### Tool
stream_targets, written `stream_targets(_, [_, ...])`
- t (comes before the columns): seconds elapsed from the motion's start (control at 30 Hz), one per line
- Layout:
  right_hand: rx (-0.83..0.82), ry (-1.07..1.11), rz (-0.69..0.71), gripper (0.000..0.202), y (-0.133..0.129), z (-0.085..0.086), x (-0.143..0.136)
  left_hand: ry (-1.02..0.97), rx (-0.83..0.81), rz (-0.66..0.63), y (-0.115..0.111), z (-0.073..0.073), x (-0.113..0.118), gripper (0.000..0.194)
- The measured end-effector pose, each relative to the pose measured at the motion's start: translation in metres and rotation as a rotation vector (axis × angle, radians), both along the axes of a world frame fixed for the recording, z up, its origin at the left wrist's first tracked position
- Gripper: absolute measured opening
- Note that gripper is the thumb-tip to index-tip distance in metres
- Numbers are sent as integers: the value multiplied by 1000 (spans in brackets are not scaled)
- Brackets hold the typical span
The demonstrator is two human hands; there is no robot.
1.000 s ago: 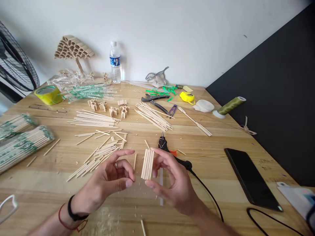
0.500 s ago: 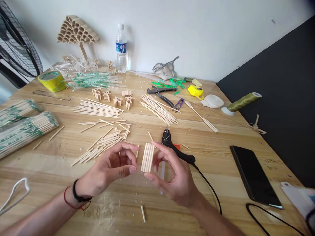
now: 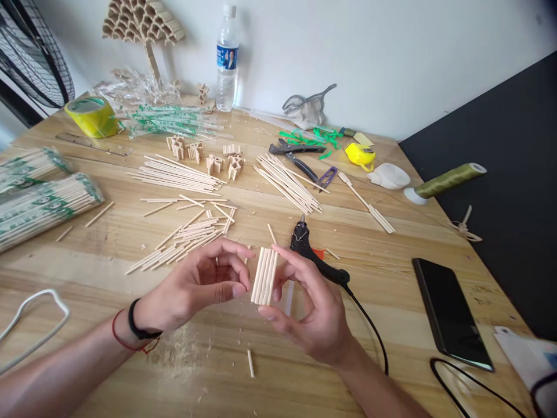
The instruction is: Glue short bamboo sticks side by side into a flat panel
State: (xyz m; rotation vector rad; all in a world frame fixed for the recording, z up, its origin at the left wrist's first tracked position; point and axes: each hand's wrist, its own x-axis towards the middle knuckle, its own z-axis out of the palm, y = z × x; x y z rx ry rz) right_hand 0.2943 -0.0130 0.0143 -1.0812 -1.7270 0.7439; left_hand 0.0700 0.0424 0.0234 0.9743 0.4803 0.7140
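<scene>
My right hand grips a small panel of short wooden sticks, joined side by side and tilted slightly. Index finger and thumb pinch its top and bottom ends. Just left of the panel is my left hand, fingers curled but apart, with nothing visible in them; it appears not to touch the panel. Beyond my right hand lies a black glue gun, its nozzle pointing away. A pile of cut sticks spreads past my left hand. One short stick lies on the table nearer me.
Longer sticks, pliers and small stick assemblies lie farther back. A water bottle and a tree-shaped stick model stand by the wall. Bagged sticks are left; a phone and the glue gun's cable are right.
The camera view has tipped down a little, so the background sits higher and farther right. My left hand has come slightly closer to the panel, which stays in my right hand.
</scene>
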Motion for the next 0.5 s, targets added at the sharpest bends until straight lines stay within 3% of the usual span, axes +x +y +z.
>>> stream_targets(0.5, [-34,36,-67,73,-4,-8,1,19,8,-21,-2,0,1,32])
